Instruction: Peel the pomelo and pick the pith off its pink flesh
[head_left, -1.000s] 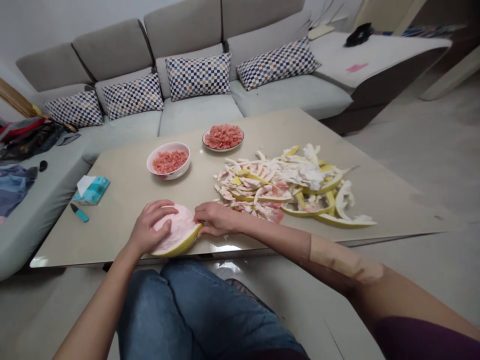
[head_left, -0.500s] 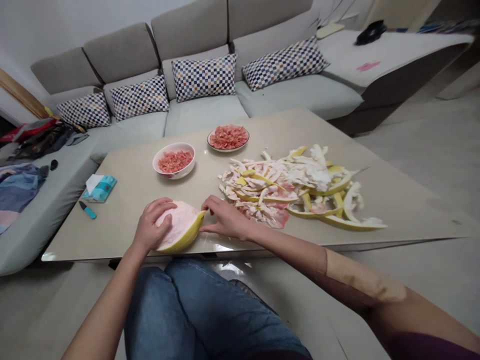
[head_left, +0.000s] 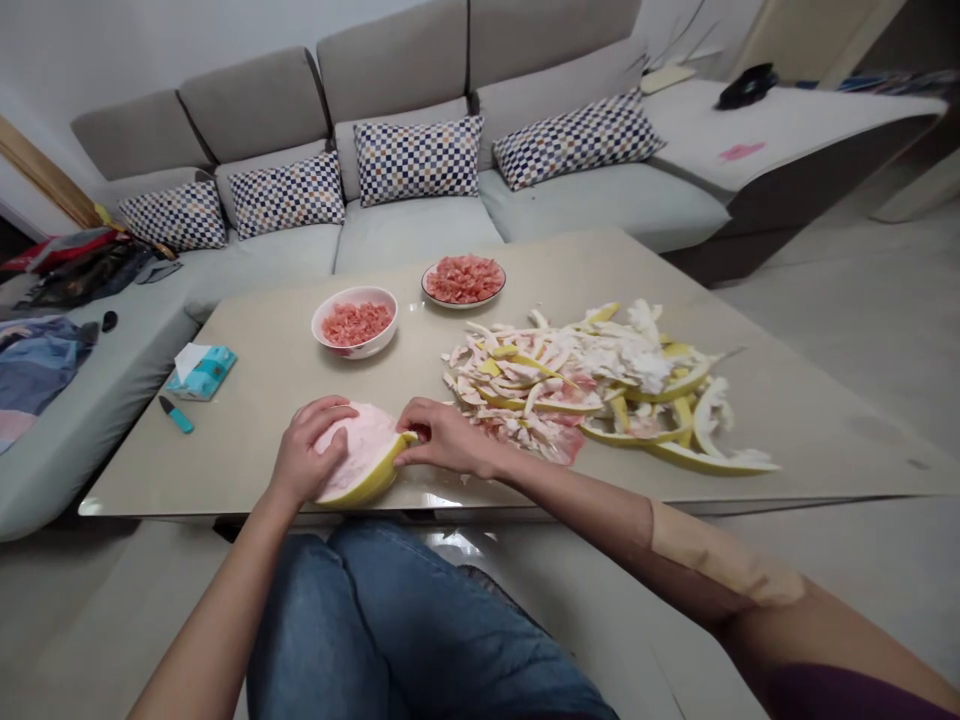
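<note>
pomelo (head_left: 366, 446) between left grip (head_left: 307, 450) and right grip (head_left: 448, 440)

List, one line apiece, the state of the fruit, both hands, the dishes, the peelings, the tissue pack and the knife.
Fruit, partly peeled, pale pith showing, yellow rind below
Left hand, holding the fruit
Right hand, fingers bent at the rind's edge
Bowl, holding red pieces
Plate, heaped with red pieces
Peelings, loosely piled
Tissue pack, opened, tissue sticking out
Knife, lying flat
</note>
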